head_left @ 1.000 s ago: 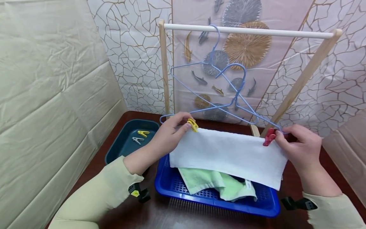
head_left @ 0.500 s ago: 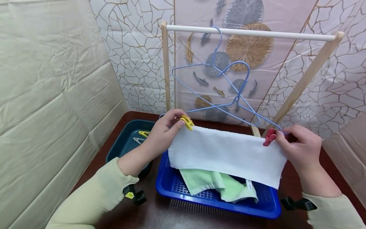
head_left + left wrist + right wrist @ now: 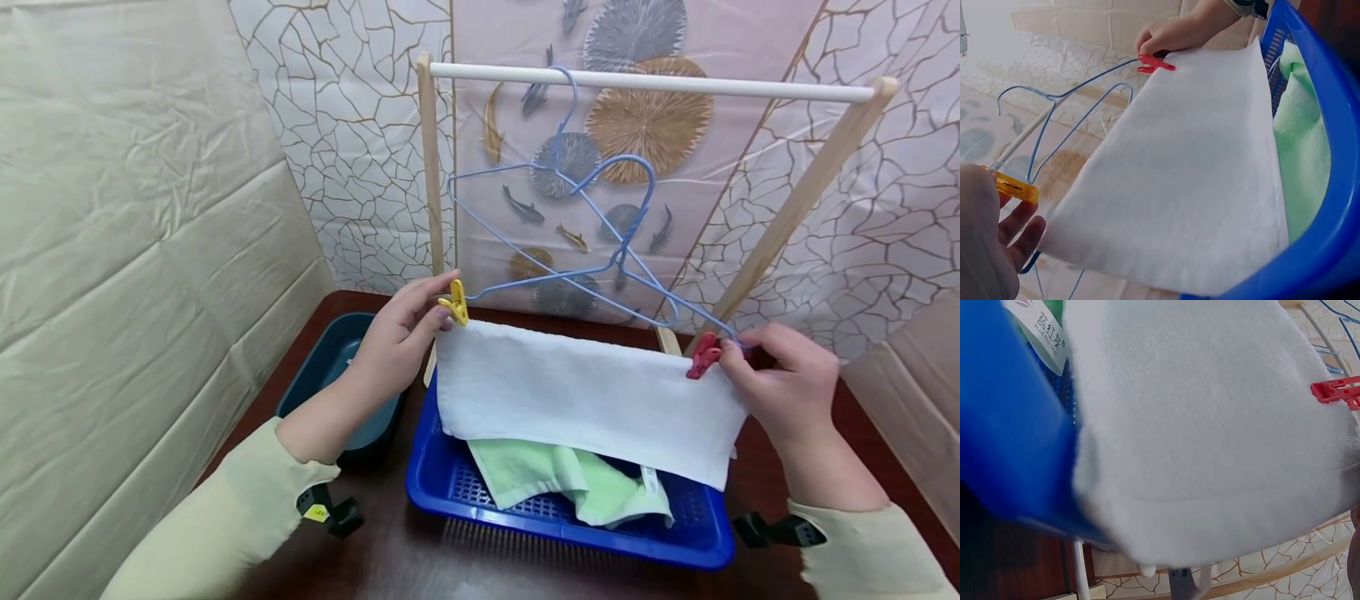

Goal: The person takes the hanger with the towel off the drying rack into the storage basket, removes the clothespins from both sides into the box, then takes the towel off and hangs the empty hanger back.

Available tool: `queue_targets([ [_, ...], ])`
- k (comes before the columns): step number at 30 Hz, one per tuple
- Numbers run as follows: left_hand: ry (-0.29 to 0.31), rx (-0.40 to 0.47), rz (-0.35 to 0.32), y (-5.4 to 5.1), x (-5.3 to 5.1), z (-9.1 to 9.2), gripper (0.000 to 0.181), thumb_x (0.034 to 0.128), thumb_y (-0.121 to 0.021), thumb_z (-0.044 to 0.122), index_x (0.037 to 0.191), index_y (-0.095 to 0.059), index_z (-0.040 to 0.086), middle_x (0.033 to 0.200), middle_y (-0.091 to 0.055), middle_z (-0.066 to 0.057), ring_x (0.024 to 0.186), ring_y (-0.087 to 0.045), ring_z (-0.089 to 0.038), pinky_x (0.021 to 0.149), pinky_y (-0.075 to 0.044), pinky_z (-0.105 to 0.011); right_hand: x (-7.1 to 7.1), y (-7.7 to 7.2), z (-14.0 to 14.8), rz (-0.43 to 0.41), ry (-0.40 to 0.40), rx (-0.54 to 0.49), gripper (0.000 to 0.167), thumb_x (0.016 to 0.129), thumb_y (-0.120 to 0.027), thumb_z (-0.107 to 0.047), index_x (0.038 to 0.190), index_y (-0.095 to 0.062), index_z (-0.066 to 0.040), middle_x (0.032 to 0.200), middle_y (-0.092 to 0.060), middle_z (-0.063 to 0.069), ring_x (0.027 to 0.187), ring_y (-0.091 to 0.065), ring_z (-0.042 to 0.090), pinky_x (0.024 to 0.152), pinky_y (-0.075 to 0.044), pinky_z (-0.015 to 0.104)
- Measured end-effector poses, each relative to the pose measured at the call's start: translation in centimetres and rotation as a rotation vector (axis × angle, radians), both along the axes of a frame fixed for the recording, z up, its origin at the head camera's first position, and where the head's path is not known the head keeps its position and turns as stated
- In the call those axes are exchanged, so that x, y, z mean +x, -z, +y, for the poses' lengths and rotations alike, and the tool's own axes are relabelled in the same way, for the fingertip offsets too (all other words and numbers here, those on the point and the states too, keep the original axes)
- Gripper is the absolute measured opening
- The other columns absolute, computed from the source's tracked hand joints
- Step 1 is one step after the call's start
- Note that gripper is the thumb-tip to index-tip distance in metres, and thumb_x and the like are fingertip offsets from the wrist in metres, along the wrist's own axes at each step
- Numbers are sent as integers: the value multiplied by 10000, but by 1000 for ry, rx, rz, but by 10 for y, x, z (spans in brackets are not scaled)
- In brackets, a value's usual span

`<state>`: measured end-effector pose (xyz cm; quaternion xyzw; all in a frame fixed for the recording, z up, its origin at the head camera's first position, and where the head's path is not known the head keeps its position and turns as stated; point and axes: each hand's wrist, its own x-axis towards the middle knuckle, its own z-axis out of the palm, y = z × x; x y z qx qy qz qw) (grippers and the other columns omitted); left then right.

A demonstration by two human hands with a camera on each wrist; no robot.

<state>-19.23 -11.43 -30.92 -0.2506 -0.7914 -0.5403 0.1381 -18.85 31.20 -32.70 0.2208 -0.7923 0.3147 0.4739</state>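
Observation:
A white towel (image 3: 585, 400) hangs folded over the lower bar of a blue hanger (image 3: 628, 242). At its right end the right hand (image 3: 787, 375) grips the hanger and cloth, beside a red clip (image 3: 703, 357) fastened on the towel's top edge. The left hand (image 3: 393, 346) pinches a yellow clip (image 3: 456, 303) at the towel's top left corner; the left wrist view shows this clip (image 3: 1016, 186) between thumb and fingers. Whether the yellow clip bites the cloth, I cannot tell. In the right wrist view the red clip (image 3: 1335, 390) sits on the towel (image 3: 1210, 425).
Below the towel stands a blue basket (image 3: 570, 533) holding a green cloth (image 3: 525, 475). A dark teal tray (image 3: 322, 350) lies left, partly behind the left arm. Behind, a second blue hanger (image 3: 498, 171) hangs from the white rail (image 3: 652, 81) of a wooden rack.
The left hand has moved left along the towel's top edge with the yellow clip, which has turned more upright. The right hand has hardly moved. The left arm now covers more of the tray.

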Motion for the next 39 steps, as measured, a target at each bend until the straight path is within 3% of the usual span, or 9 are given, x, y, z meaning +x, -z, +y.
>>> queue_targets([
  [3, -39, -49, 32, 1, 2, -8, 419, 1047, -491, 130, 1463, -501, 173, 1357, -530, -25, 1076, -593, -168, 933, -524, -348, 0, 0, -1, -2, 1, -3, 171, 773, -675, -73, 693, -664, 78, 654, -567, 159, 663, -413, -69, 638, -355, 50],
  [8, -102, -200, 102, 2, 5, -19, 425, 1040, -521, 203, 1464, -505, 201, 1393, -542, -9, 1186, -552, -163, 971, -503, -391, 0, 0, -1, -6, 3, -4, 160, 773, -680, -63, 707, -673, 82, 664, -581, 187, 670, -419, -73, 653, -367, 51],
  [14, -106, -318, 167, 5, 6, -29, 425, 1024, -553, 201, 1448, -526, 180, 1373, -564, -33, 1188, -562, -190, 963, -497, -428, 3, 0, 0, -5, 16, -9, 164, 775, -677, -61, 712, -673, 91, 675, -584, 198, 679, -418, -88, 669, -370, 43],
  [18, -122, -353, 204, 9, 7, -38, 416, 1002, -602, 184, 1415, -561, 186, 1351, -576, -19, 1169, -565, -182, 938, -507, -419, 5, 0, 2, 1, 17, -18, 163, 771, -675, -55, 705, -668, 94, 671, -574, 180, 675, -418, -88, 668, -372, 40],
  [23, -169, -337, 220, 14, 7, -54, 369, 943, -674, 131, 1308, -644, 175, 1274, -613, 17, 1063, -585, -155, 866, -526, -419, 4, -1, 2, 8, 0, -32, 171, 777, -671, -60, 706, -666, 96, 680, -581, 102, 671, -422, -78, 663, -374, 50],
  [26, -198, -389, 240, 19, 4, -63, 359, 914, -680, 117, 1270, -666, 162, 1248, -625, 3, 1090, -577, -179, 886, -512, -437, 4, -1, 2, 9, -8, -40, 174, 781, -672, -65, 712, -672, 95, 687, -589, 99, 673, -429, -77, 664, -378, 54],
  [31, -258, -597, 285, 30, -5, -80, 370, 884, -693, 140, 1254, -679, 136, 1230, -638, -64, 1147, -569, -263, 936, -491, -468, 4, -1, 2, 12, -13, -38, 168, 778, -672, -59, 717, -675, 98, 680, -586, 192, 680, -434, -79, 670, -381, 53],
  [35, -278, -722, 279, 37, -12, -91, 388, 880, -705, 158, 1266, -679, 128, 1228, -644, -94, 1131, -583, -283, 939, -497, -480, 6, -1, 2, 15, -8, -42, 171, 776, -672, -66, 716, -678, 95, 684, -597, 130, 678, -437, -78, 669, -383, 52],
  [39, -278, -793, 268, 45, -19, -101, 410, 881, -721, 175, 1284, -673, 124, 1225, -651, -108, 1099, -606, -285, 908, -519, -473, 7, -2, -1, 22, -13, -42, 178, 779, -667, -64, 711, -674, 100, 676, -592, 153, 676, -434, -76, 674, -385, 54],
])
